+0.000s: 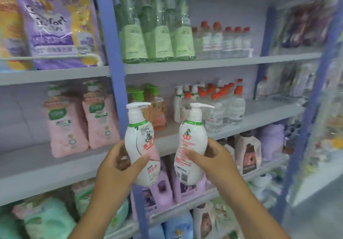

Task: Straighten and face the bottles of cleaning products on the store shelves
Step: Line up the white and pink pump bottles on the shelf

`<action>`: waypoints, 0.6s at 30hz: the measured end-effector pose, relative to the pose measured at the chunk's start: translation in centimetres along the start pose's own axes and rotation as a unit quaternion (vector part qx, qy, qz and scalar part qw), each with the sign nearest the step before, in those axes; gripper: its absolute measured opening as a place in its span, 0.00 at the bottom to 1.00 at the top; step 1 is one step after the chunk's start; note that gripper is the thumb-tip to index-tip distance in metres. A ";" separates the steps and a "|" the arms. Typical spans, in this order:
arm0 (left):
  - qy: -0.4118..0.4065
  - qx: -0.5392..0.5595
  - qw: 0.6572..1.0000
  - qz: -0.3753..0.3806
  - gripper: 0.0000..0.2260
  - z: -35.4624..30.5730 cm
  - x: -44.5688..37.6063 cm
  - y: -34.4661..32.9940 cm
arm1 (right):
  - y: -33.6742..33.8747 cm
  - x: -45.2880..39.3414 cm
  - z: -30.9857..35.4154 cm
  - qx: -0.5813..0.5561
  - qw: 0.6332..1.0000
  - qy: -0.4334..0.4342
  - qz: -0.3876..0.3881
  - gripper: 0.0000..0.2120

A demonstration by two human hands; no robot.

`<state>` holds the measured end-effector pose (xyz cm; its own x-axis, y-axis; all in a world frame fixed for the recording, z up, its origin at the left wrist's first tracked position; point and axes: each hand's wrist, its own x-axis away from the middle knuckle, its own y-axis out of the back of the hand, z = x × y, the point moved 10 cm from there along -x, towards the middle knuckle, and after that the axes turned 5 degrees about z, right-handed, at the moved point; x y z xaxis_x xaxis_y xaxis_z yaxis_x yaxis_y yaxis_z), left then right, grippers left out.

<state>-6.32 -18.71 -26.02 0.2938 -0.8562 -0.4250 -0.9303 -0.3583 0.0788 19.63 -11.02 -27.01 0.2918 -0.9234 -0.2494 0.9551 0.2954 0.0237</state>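
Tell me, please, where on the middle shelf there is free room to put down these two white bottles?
Bare shelf shows between the orange bottles and the white pump bottles, though narrow. More bare board lies right of the clear bottles, toward the blue post. The clear-bottle cluster itself is crowded.

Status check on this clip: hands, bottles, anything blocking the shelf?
Left hand grips front-facing pump bottle. Right hand grips back-label pump bottle. Both off the shelf, upright. Middle shelf gap ahead looks open, nothing in the way.
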 end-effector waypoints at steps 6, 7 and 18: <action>0.004 -0.009 1.000 0.016 0.21 1.2 -3.4 -10.0 | 11.4 -0.6 -0.7 0.023 0.998 0.008 -0.061 0.18; 0.005 -0.008 1.000 0.021 0.21 1.7 -4.1 -11.3 | 13.0 -0.9 -1.0 0.022 0.997 0.010 -0.077 0.19; 0.009 0.044 0.996 0.076 0.30 6.0 -12.6 -24.8 | 26.9 -8.8 -3.9 0.046 0.978 0.017 -0.205 0.19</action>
<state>11.74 3.16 -28.02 0.1514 -0.9047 -0.3983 -0.9798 -0.1905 0.0603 42.54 6.04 -27.91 -0.1170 -0.9506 -0.2876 0.9924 -0.1228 0.0018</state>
